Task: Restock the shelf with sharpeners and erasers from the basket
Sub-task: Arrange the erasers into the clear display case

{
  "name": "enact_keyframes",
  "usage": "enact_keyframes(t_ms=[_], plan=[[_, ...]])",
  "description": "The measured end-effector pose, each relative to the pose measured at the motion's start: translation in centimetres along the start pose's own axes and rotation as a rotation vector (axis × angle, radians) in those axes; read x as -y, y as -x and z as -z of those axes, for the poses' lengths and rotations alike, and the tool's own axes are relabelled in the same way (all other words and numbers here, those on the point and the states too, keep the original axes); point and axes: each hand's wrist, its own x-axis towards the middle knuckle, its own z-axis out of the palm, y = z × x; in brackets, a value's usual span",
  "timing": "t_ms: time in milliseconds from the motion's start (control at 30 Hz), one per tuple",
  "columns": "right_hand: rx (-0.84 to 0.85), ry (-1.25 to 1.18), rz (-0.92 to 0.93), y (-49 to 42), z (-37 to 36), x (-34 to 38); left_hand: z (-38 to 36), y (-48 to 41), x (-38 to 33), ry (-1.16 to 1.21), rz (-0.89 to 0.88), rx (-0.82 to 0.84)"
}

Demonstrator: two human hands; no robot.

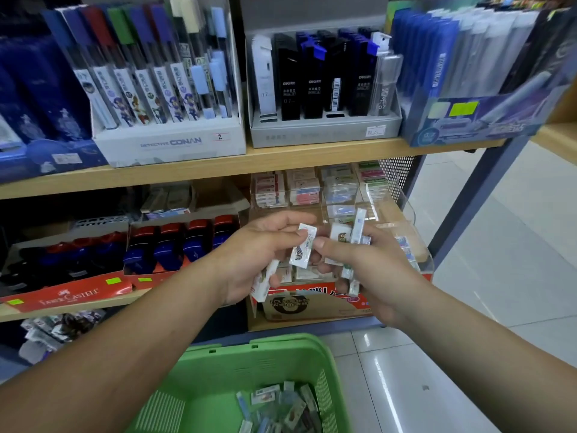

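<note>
My left hand [256,254] and my right hand [359,270] meet in front of the lower shelf, both pinching one white wrapped eraser [302,245]. The left hand also grips more white erasers [263,281] under its palm. Several erasers [349,234] stand bunched in my right hand. Behind the hands is a clear acrylic eraser display [340,189] with stacked erasers. The green basket [218,370] sits below on the floor, with several loose erasers [281,407] in its bottom.
Blue and red sharpeners [175,245] fill a Faber-Castell tray on the lower shelf at left. Pencil-lead boxes [321,82] line the upper shelf [218,170]. A cardboard box [312,303] stands under the hands. Tiled aisle floor [499,245] lies to the right.
</note>
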Motion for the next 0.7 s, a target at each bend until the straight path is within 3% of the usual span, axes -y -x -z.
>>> enact_keyframes(t_ms=[167,333,700], plan=[[-0.013,-0.007,0.019,-0.1,-1.3,-0.1,0.0,0.6,-0.3,-0.222,-0.047,-0.017],[-0.172,-0.007,0.046,-1.3,-2.1,-0.2,4.5,-0.2,-0.7,-0.789,-0.153,-0.338],[-0.166,0.002,0.057,-2.2,-2.8,-0.9,5.9,-4.2,-2.0,-1.172,0.104,0.008]])
